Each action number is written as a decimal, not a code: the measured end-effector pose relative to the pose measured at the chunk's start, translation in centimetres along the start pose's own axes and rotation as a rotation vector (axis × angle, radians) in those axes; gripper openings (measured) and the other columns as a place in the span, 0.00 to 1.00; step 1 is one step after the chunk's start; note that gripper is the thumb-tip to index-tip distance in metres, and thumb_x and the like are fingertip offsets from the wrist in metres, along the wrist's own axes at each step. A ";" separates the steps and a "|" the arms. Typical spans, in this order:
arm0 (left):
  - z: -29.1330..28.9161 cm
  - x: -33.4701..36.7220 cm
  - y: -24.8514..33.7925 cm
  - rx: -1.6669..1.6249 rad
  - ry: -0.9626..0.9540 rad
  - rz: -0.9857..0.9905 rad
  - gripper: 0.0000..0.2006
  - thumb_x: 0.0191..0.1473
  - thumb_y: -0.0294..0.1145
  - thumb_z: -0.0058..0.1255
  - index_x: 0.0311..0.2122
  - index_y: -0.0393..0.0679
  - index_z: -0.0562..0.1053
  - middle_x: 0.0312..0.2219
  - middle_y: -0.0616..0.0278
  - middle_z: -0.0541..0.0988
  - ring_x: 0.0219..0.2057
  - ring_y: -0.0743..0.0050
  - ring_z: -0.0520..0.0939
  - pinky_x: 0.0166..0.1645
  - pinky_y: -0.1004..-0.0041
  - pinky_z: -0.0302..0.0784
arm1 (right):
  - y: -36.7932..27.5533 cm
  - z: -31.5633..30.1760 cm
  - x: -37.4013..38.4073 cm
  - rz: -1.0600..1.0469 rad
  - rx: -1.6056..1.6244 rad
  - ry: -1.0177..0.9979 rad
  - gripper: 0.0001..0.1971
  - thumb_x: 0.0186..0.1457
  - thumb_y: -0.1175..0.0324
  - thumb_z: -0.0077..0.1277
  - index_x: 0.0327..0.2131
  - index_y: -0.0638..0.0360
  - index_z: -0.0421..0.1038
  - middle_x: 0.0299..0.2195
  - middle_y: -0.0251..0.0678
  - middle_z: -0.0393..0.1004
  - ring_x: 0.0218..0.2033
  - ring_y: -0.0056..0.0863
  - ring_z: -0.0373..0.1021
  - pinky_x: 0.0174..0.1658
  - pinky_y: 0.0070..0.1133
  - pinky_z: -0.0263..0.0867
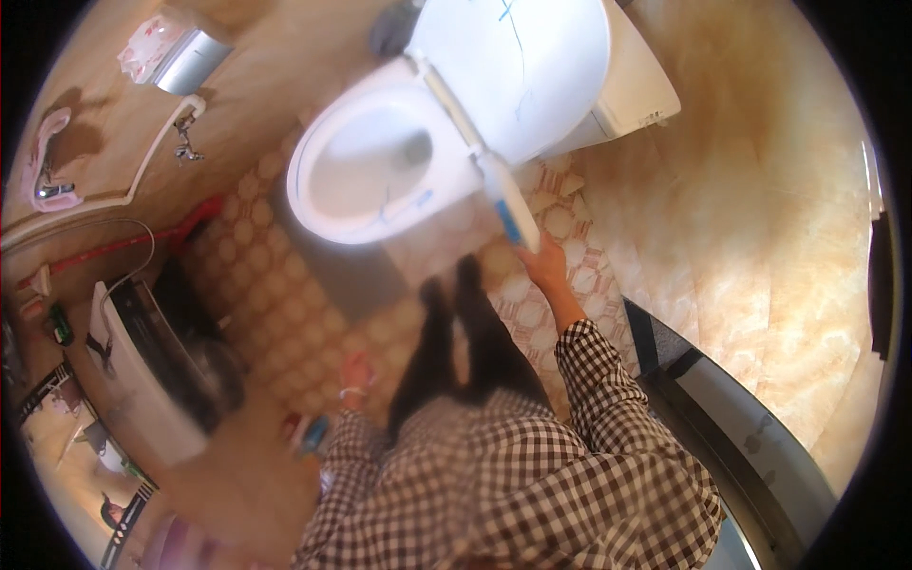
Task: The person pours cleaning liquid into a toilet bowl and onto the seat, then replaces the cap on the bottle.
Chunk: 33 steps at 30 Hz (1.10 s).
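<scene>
A white toilet [318, 195] stands in front of me with its lid [513, 66] raised. Its seat ring and bowl are uncovered, with thin blue marks on the ring and the lid. My right hand [543, 264] reaches forward, closed round the near end of a long off-white bar [503, 190] with a blue patch. The bar's far end meets the toilet's hinge line; whether it is fixed there I cannot tell. My left hand [356, 372] hangs low beside my left leg, over the tiled floor. It is blurred, with a band at the wrist, and touches nothing I can see.
A grey mat [347, 271] lies partly under the toilet's front. To the left are a white front-loading appliance [157, 380], wall pipes with a tap [187, 142] and a silver paper holder [193, 62]. The toilet's tank [632, 90] stands behind the lid. A dark cabinet edge [731, 408] is at right.
</scene>
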<state>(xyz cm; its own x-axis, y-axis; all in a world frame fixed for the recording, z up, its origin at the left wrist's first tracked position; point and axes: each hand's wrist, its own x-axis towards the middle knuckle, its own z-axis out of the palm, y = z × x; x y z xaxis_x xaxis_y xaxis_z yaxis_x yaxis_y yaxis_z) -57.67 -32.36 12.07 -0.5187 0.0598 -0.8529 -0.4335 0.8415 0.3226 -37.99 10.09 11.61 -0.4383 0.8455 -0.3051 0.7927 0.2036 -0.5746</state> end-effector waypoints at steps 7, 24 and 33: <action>0.8 1.8 -0.6 -0.029 -0.055 -0.117 0.13 0.54 0.35 0.46 0.41 0.39 0.73 0.20 0.64 0.74 0.20 0.77 0.71 0.26 0.76 0.67 | -2.1 -0.8 -1.8 0.237 0.049 -0.190 0.25 0.43 0.54 0.57 0.40 0.63 0.67 0.31 0.50 0.74 0.34 0.45 0.71 0.37 0.32 0.66; 0.6 18.5 13.3 0.066 0.198 0.174 0.16 0.53 0.44 0.45 0.38 0.41 0.71 0.28 0.57 0.75 0.27 0.63 0.72 0.30 0.67 0.64 | 3.1 6.0 -3.9 0.009 0.372 -0.413 0.20 0.45 0.63 0.60 0.39 0.62 0.67 0.28 0.36 0.73 0.28 0.24 0.69 0.34 0.23 0.66; -0.8 20.7 23.0 0.301 0.623 0.122 0.31 0.48 0.55 0.48 0.51 0.42 0.67 0.44 0.48 0.74 0.39 0.57 0.77 0.41 0.65 0.72 | 0.5 3.8 -2.7 0.203 0.348 -0.395 0.18 0.46 0.66 0.60 0.38 0.62 0.66 0.28 0.33 0.73 0.27 0.17 0.67 0.30 0.18 0.66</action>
<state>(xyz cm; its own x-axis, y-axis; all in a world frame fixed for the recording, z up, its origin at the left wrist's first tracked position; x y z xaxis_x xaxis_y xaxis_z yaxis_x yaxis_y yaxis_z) -78.92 -12.16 2.19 -0.9152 -0.0795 -0.3951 -0.1688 0.9658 0.1966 -38.03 6.00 9.26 -0.4698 0.5878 -0.6586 0.7205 -0.1758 -0.6708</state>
